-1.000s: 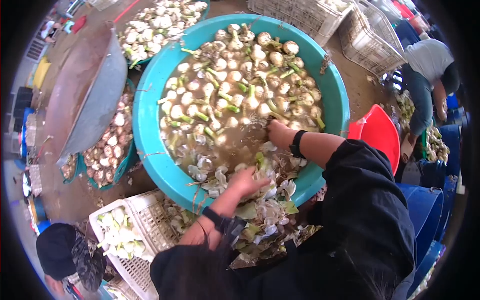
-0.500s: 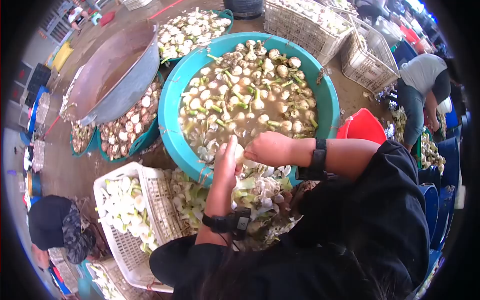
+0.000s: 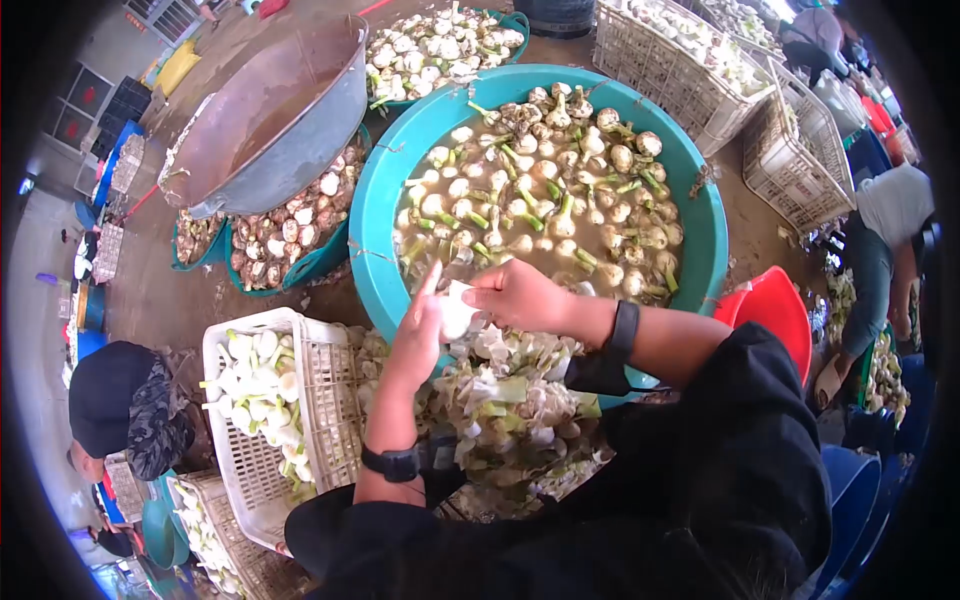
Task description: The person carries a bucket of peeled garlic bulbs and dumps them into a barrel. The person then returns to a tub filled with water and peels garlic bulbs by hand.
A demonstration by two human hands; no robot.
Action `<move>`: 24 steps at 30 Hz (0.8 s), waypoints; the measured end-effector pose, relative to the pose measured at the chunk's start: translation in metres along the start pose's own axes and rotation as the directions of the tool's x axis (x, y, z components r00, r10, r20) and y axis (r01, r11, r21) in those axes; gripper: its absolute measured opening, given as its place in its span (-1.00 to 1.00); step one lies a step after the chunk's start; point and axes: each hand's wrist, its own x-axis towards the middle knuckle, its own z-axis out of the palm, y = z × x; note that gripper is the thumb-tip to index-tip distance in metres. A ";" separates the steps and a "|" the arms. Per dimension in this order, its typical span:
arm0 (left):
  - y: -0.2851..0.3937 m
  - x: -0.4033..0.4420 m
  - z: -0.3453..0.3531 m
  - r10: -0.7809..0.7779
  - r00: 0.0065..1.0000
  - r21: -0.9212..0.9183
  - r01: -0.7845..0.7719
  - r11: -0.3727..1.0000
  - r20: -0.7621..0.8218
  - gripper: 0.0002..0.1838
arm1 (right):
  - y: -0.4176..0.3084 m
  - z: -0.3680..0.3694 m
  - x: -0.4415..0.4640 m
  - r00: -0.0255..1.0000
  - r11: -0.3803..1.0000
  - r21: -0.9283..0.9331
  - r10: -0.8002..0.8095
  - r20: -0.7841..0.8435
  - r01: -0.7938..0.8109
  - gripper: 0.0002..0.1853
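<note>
Close to the body, the left hand (image 3: 412, 340) supports a white bulb (image 3: 458, 310) from its side, one finger pointing upward, probably so that the bulb stays steady. The fingers of the right hand (image 3: 525, 297) are bent narrowly on the bulb's other side; whether loose skin is caught between them, I cannot tell. Both hands are over the near rim of a teal tub (image 3: 376, 252), so what falls can land on the skin heap (image 3: 520, 385) just below. To the left, within easy reach, stands a plastic crate (image 3: 332, 390); cleaner, whiter bulbs (image 3: 262, 385) lie in it, apart from the dirty ones. Farther in the tub, stemmed bulbs (image 3: 563, 225) lie in brown water, which perhaps softens their soil. A red bucket (image 3: 775, 310) is beside the tub's right side. Beyond, a metal basin (image 3: 310, 165) leans near reddish bulbs (image 3: 290, 230).
</note>
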 end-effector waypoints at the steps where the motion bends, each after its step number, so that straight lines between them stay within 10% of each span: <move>1: 0.002 0.003 0.009 -0.105 0.988 0.136 0.120 0.983 -0.113 -0.47 | 0.009 -0.002 0.003 0.978 0.966 -0.199 -0.185 -0.094 0.164 -0.74; 4: 0.003 0.004 0.034 0.095 0.992 0.427 -0.049 0.903 -0.087 -0.38 | 0.026 -0.013 0.013 0.952 0.919 0.278 0.304 -0.044 -0.280 -0.73; 6: -0.014 0.013 0.044 0.156 0.976 0.386 -0.088 0.918 -0.149 -0.43 | 0.036 -0.023 0.011 0.945 0.864 0.415 0.326 -0.027 -0.286 -0.74; 8: -0.016 0.023 0.048 0.503 0.860 0.832 -0.338 0.439 0.084 -0.57 | 0.043 -0.033 0.010 0.941 0.728 0.630 0.340 0.010 -0.269 -0.73; 10: -0.020 0.034 0.061 0.481 0.873 0.804 -0.342 0.486 0.081 -0.72 | 0.050 -0.035 0.007 0.949 0.688 0.683 0.314 0.022 -0.244 -0.74; 13: -0.040 0.045 0.070 0.241 0.844 0.078 -0.232 0.969 -0.479 -0.76 | 0.046 -0.033 -0.006 0.993 0.478 0.878 0.105 -0.047 -0.009 -0.78; 14: -0.050 0.048 0.061 0.247 0.840 0.086 -0.236 0.968 -0.483 -0.76 | 0.047 -0.035 -0.014 0.994 0.476 0.879 0.096 -0.043 -0.008 -0.78; 16: -0.067 0.045 0.039 -0.233 0.866 -0.751 -0.214 0.625 -0.441 -0.63 | 0.050 -0.040 -0.035 0.976 0.878 0.435 -0.219 -0.001 0.197 -0.76; 22: -0.073 0.026 -0.005 -0.496 0.763 -0.862 -0.156 0.481 -0.415 -0.55 | 0.040 -0.075 -0.031 0.925 0.361 0.857 -0.236 -0.298 0.368 -0.69; 24: -0.065 0.017 -0.010 -0.455 0.802 -0.848 -0.116 0.517 -0.387 -0.57 | 0.039 -0.068 -0.022 0.965 0.604 0.755 -0.203 -0.165 0.256 -0.65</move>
